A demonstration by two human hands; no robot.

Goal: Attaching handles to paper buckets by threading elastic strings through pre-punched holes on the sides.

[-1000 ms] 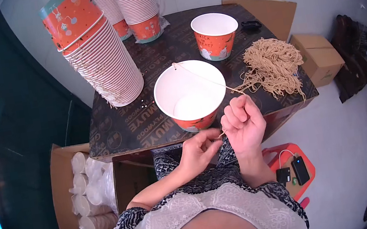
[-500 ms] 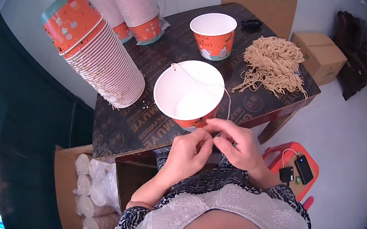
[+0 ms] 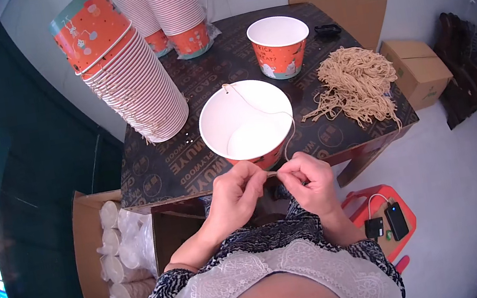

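The left hand [image 3: 238,193] and right hand [image 3: 308,182] sit close together at the table edge but apart, each pinching the string [image 3: 292,146] between thumb and finger, with a short piece bridging the 2 grips, apparently to keep that bit taut and in sight. The string lies loosely from a hole in the far wall of the near bucket [image 3: 251,110], across its mouth and down past the right side. That bucket stands upright just beyond the hands, probably so its rim is easy to reach. The string pile [image 3: 358,85] is on the right side of the table [image 3: 161,170], seemingly for easy picking; the leaning stack of buckets [image 3: 144,95], nested likely to save room, has strings hanging down its side. The far bucket [image 3: 279,59] carries dark lettering above pale figures, and brownish lettering repeats across the dark tabletop.
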